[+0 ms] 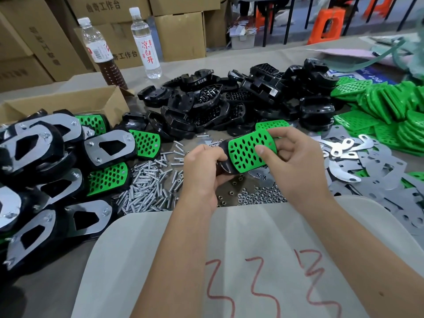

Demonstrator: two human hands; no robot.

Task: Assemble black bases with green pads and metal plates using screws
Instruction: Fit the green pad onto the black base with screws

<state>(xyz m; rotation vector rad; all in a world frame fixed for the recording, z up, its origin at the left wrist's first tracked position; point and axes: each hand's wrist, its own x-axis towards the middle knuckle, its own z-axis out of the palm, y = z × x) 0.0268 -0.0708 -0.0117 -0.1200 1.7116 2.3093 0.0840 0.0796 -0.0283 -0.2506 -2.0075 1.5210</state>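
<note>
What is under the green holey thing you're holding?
A black base sits under the green pad, showing at its left end and through the holes. The right hand and left hand cover the rest.

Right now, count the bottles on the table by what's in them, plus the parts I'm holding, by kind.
bottle of clear liquid: 1
bottle of brown liquid: 1
black base, gripped by the left hand: 1
green pad on that base, pinched by the right hand: 1
Total: 4
</note>
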